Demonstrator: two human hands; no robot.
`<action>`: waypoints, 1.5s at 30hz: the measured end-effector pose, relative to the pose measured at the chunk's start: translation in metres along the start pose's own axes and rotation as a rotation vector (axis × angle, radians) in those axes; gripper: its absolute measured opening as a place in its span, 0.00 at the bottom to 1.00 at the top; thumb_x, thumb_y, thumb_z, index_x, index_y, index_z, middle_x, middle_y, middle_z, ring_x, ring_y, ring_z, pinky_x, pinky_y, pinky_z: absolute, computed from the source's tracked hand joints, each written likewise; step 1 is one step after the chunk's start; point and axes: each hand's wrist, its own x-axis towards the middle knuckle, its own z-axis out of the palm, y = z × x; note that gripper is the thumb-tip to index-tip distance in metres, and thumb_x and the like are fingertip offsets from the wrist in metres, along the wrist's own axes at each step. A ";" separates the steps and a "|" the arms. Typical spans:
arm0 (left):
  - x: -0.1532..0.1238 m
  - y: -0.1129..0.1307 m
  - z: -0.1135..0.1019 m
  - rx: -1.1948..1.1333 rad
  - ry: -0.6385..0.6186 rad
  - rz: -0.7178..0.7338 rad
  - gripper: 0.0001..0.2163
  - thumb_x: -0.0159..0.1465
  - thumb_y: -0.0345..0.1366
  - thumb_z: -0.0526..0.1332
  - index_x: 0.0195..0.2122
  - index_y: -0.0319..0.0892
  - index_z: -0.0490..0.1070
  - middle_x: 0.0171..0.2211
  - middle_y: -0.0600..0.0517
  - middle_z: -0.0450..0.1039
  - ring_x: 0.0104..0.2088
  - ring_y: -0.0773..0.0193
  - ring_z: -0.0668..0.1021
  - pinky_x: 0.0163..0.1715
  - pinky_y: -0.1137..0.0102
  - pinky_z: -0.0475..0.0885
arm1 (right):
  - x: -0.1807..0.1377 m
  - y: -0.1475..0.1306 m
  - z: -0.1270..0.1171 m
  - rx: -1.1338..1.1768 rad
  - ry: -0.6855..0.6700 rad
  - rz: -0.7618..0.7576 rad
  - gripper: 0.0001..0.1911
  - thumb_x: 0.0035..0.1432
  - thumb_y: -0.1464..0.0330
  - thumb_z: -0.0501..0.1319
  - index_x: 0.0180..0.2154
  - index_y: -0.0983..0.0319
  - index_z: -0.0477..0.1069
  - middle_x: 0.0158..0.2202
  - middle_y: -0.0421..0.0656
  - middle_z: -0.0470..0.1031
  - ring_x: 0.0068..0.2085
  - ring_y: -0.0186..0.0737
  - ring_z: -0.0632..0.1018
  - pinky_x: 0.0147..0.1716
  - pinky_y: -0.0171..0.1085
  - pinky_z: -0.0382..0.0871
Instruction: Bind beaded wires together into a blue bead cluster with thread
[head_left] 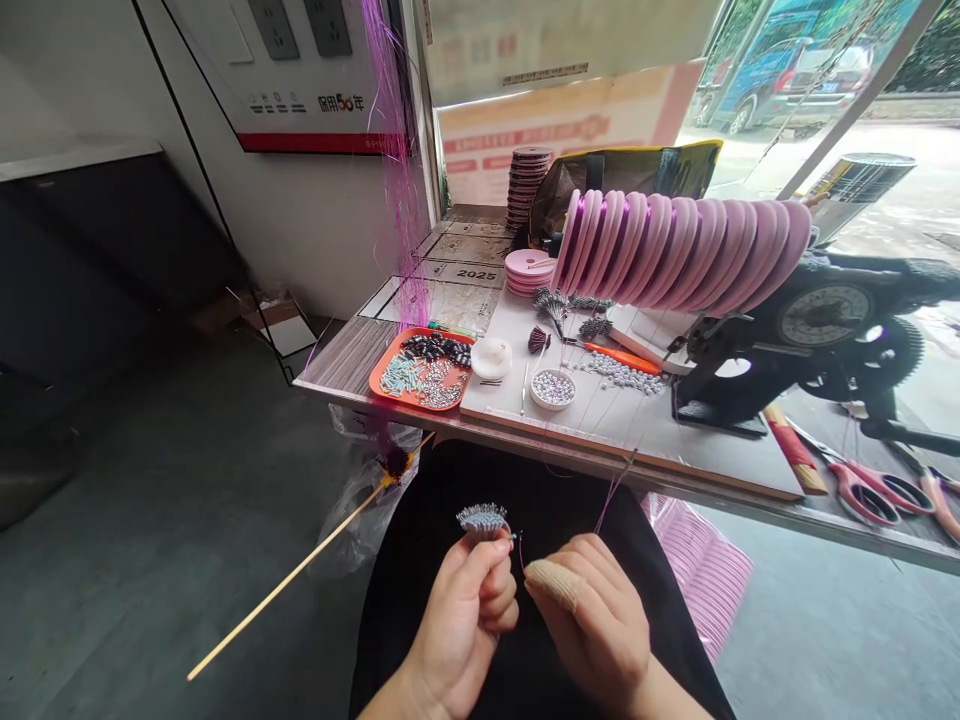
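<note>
My left hand [469, 610] is closed in a pinch around the base of a small grey-blue fan-shaped bundle [482, 518] of thin stems with bead-like tips. Just right of it, my right hand [596, 615] is curled shut, a beige covering [553, 582] on one finger. A fine purple thread [522, 553] runs up from its fingertips toward the bundle. More purple strands [611, 497] rise behind that hand toward the table edge. Both hands are apart, over my dark-clothed lap [517, 480].
On the table stand an orange tray [379, 388] of beads, a white bead dish [553, 402] and a machine [825, 310] carrying a row of pink spools [686, 250]. Scissors [862, 490] lie at the right. A wooden stick [289, 582] juts out at left, near hanging purple threads [405, 210].
</note>
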 end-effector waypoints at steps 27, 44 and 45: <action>0.002 0.003 0.000 -0.071 -0.028 -0.057 0.10 0.49 0.34 0.65 0.29 0.38 0.65 0.12 0.66 0.46 0.14 0.79 0.46 0.16 0.78 0.42 | 0.001 0.001 0.001 -0.028 -0.029 -0.028 0.07 0.54 0.82 0.55 0.33 0.67 0.67 0.21 0.43 0.68 0.24 0.32 0.64 0.23 0.34 0.58; 0.002 0.006 0.001 -0.032 0.018 -0.017 0.10 0.49 0.35 0.65 0.27 0.38 0.65 0.12 0.65 0.45 0.15 0.78 0.46 0.16 0.77 0.42 | -0.001 0.000 0.003 -0.049 -0.018 -0.038 0.07 0.54 0.83 0.56 0.34 0.68 0.67 0.21 0.44 0.68 0.23 0.33 0.64 0.22 0.34 0.56; 0.003 0.005 0.000 -0.038 0.014 -0.021 0.09 0.49 0.35 0.65 0.27 0.38 0.65 0.12 0.65 0.45 0.15 0.78 0.46 0.16 0.78 0.42 | 0.000 -0.001 0.003 -0.048 -0.022 -0.038 0.07 0.54 0.83 0.55 0.34 0.68 0.67 0.21 0.44 0.69 0.23 0.33 0.64 0.22 0.34 0.57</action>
